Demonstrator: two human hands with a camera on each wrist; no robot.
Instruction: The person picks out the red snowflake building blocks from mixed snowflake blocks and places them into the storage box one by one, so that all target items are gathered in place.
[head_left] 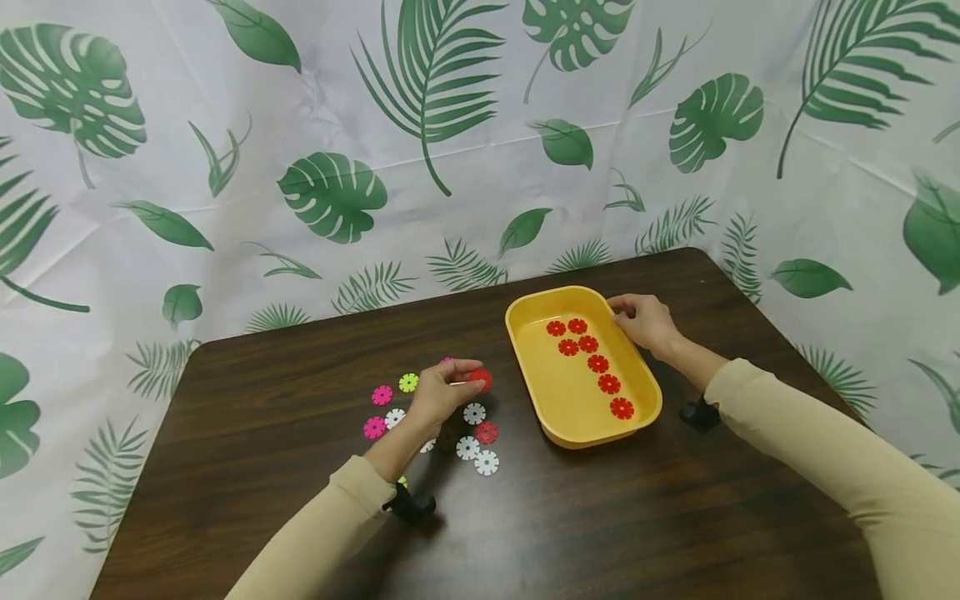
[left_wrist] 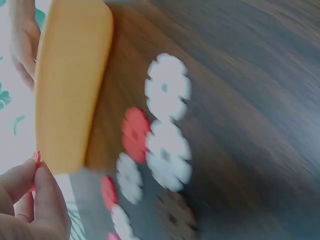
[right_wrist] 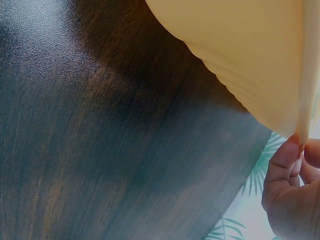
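Note:
My left hand (head_left: 438, 394) pinches a red notched disc (head_left: 481, 381) between thumb and fingers, above the table and left of the yellow tray (head_left: 558, 396). In the left wrist view, the fingertips (left_wrist: 45, 182) cover most of that disc. With thumb and fingers my right hand (head_left: 647, 323) grips the tray's right rim near its far end, which the right wrist view also shows. Inside the tray, several red discs (head_left: 597, 364) lie in a bent row, two of them side by side at the far end.
Around and under the left hand lie loose discs: white (head_left: 487, 462), pink (head_left: 382, 395), yellow-green (head_left: 408, 382), another red (head_left: 486, 432) and a brown one (left_wrist: 176, 215). The dark wooden table (head_left: 300, 450) ends at a leaf-patterned cloth (head_left: 247, 175) behind it.

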